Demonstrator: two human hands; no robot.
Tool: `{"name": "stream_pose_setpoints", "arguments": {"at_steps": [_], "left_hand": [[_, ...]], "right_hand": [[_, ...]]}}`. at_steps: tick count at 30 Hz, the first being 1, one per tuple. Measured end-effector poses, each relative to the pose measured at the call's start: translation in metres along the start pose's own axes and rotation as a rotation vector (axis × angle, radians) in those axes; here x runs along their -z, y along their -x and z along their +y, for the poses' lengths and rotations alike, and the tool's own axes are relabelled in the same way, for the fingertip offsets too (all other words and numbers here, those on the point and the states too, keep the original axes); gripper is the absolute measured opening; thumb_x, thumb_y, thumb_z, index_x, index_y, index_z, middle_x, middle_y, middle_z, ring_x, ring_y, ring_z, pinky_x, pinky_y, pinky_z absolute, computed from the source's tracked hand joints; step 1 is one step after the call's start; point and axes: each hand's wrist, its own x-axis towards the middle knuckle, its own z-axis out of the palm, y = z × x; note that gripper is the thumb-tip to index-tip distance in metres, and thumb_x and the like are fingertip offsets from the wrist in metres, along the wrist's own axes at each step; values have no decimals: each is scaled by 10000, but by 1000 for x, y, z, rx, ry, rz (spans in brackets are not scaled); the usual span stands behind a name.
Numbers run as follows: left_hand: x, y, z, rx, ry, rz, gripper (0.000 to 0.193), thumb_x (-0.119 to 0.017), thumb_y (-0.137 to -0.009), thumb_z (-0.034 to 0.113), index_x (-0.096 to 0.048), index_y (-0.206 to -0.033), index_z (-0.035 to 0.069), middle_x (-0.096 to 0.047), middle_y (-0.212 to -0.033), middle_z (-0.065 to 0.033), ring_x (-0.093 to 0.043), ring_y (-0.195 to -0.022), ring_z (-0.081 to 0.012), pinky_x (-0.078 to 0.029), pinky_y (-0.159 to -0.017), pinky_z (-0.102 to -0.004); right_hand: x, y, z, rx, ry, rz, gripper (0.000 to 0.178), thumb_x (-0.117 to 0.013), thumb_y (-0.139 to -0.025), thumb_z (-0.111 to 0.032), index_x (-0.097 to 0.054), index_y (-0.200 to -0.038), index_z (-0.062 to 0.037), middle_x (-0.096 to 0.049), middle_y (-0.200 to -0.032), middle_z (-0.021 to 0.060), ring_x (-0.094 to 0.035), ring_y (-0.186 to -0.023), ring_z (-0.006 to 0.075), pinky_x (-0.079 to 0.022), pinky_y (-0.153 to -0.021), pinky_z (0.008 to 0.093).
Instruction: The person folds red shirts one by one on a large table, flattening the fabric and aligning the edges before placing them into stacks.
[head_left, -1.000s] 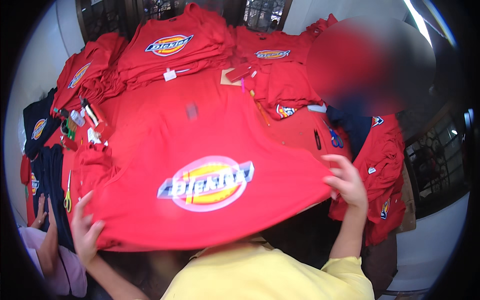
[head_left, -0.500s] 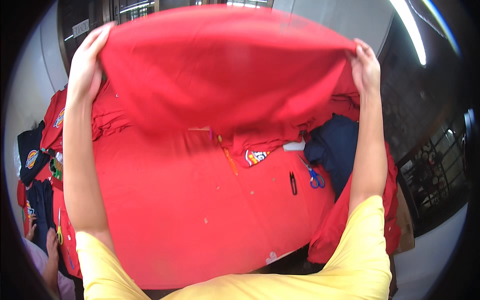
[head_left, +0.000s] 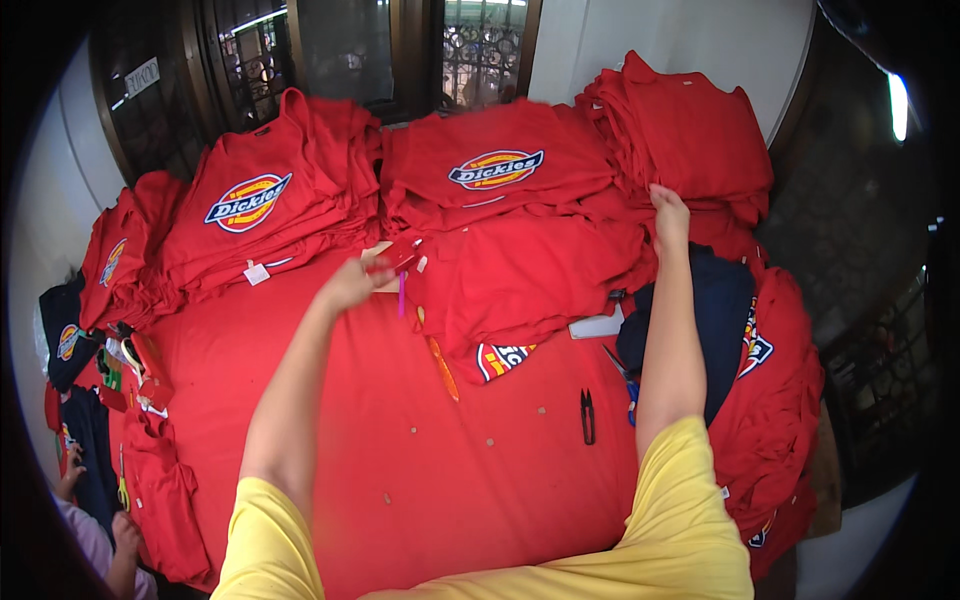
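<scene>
My left hand point(head_left: 350, 284) is over the front of the middle pile, its fingers stretched out and slightly blurred. Under its fingertips lie a beige card point(head_left: 384, 284) and a bit of red cloth. My right hand point(head_left: 670, 214) is closed at the right edge of the middle pile, its fingers curled against red fabric, apparently the shirt's edge. Between my hands, a red shirt with an oval chest print point(head_left: 500, 135) tops that pile. In front of it, another red shirt point(head_left: 540, 275) lies bunched, part of its print showing at the lower edge.
Red shirt piles stand at the back left point(head_left: 270, 160) and back right point(head_left: 690, 120). Black thread snips point(head_left: 587, 418), an orange tool point(head_left: 444, 370) and blue-handled scissors point(head_left: 632, 400) lie on the red-covered table point(head_left: 400, 460). Navy cloth point(head_left: 720, 310) lies right. A co-worker's hand point(head_left: 127, 535) shows left.
The red cloth that was held up and spread between both hands has come down onto the back piles. Both hands have lowered and drawn closer together; the back piles now show.
</scene>
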Motion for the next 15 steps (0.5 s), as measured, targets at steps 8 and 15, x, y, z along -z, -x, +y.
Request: {"name": "stream_pose_setpoints", "arguments": {"at_steps": [8,15], "left_hand": [[-78,221,-31,-153,-268,278,248,-608,-890,70,-643,-1132,34,-550,-1278,-165,-473,-1243,-345,-389,-1044,-444],[-147,343,-39,-195,-31,200,153,-606,-889,87,-690,-1011,47,-635,-1131,-130,-509,-1231,-328,-283,-1118,-524]], "right_hand": [[133,264,-133,365,1260,576,225,-604,-909,-174,-687,-1111,-118,-607,-1186,56,-511,-1136,297,-398,-934,452],[252,308,-102,106,1424,751,135,-662,-871,-241,-657,-975,-155,-609,-1075,23,-521,-1055,282,-402,-847,486]]}}
